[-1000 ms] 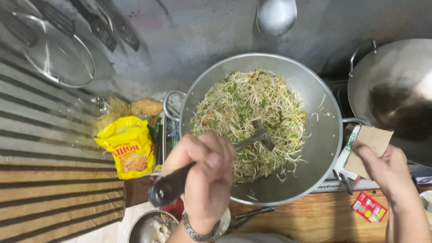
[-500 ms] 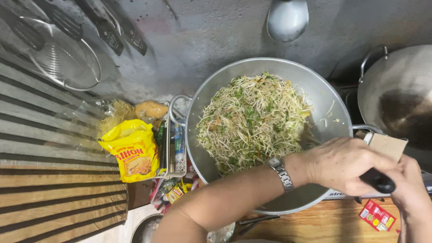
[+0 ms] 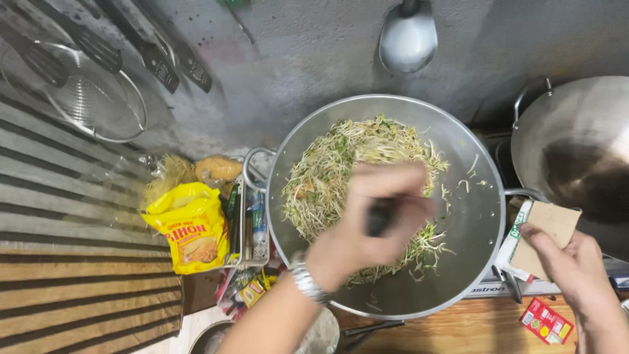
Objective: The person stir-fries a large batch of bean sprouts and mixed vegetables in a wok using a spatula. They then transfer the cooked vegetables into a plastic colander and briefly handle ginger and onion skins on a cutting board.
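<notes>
Noodles (image 3: pixel 341 170) with bean sprouts fill the left side of the big silver wok (image 3: pixel 472 223). Over the wok, the blurry left hand (image 3: pixel 373 223) grips a dark handle (image 3: pixel 379 216). Right of the wok, the right hand (image 3: pixel 570 262) holds brown cardboard (image 3: pixel 547 229).

Yellow bag (image 3: pixel 193 226): left of centre, a crinkled plastic pouch, bright yellow with red print and a food picture, leaning beside the wire rack.
Clear bags (image 3: pixel 196 172): just above the yellow bag, transparent, holding pale and brownish contents.
Small sachets (image 3: pixel 252 288): lower centre-left, under the rack, yellow and green.
Carton (image 3: pixel 540 237): right of centre, brown flap, white-and-green side, held by the right hand (image 3: pixel 576 275).
Red packet (image 3: pixel 546 320): lower right, flat rectangle, red with yellow and green.
</notes>
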